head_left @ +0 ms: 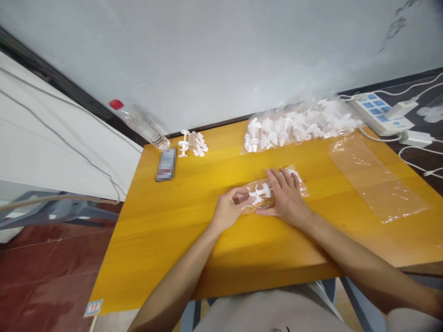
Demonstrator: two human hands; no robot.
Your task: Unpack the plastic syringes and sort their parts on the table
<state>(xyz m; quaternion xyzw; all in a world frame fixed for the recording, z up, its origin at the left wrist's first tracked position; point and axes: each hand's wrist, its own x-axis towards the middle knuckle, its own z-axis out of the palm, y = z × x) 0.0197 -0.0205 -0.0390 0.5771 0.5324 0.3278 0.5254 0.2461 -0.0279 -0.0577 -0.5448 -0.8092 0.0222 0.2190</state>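
Head view: small see-through bag w/ white plastic pcs inside lies flat on the yellow-brown bench, btwn & under the two hands. White pcs show thru the film in the gap btwn hands; a few more at the bag's far R end, just past the R fingertips.

L hand: fingers curled, thumb & fingers pinching the bag's L end. R hand: laid over the bag's R half, fingers stretched & a bit apart, thumb out along the near edge; can't tell how hard it presses.

R of the R hand, well apart: flat see-through bag. Beyond the hands, toward bench's far edge: big see-through bag full of white pcs. Far R of that: power strip w/ blue sockets, white plug & white cables.

Far L of the L hand: phone-like item, pixelated, no detail; just beyond it, bottle w/ red cap, tilted. Near both, a white spool-shaped pc beside a cluster of small white discs. Nearer than L hand, at bench's L corner: label.
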